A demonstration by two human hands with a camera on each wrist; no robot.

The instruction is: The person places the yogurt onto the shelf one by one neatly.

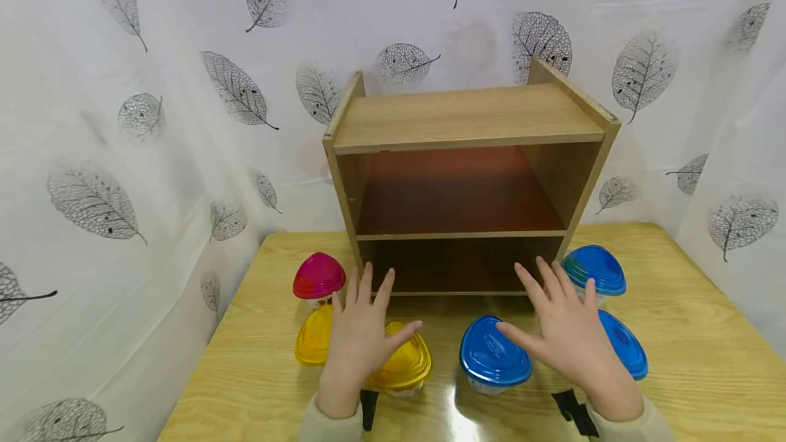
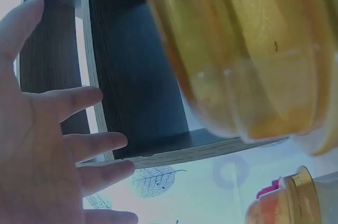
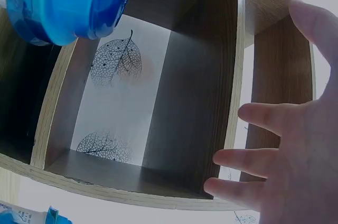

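Observation:
My left hand [image 1: 359,343] hovers with fingers spread and holds nothing. Under and beside it are two small tubs with yellow lids, the left one [image 1: 312,341] and the right one [image 1: 410,363], both partly covered by the hand. Likewise spread, my right hand [image 1: 571,336] has nothing in its grasp. Its thumb overlaps the edge of a blue-lidded tub [image 1: 488,353] in the head view, and another blue-lidded tub [image 1: 629,350] sits partly behind it. A third blue-lidded tub [image 1: 595,270] stands farther back. Past my left fingertips is a tub with a pink lid [image 1: 319,277].
A wooden shelf unit [image 1: 469,118] with two compartments stands at the back of the wood-grain table [image 1: 227,374], beyond both hands. White cloth [image 1: 178,39] printed with dark leaves hangs behind and at the sides. The pink-lidded tub stands near the shelf's left side.

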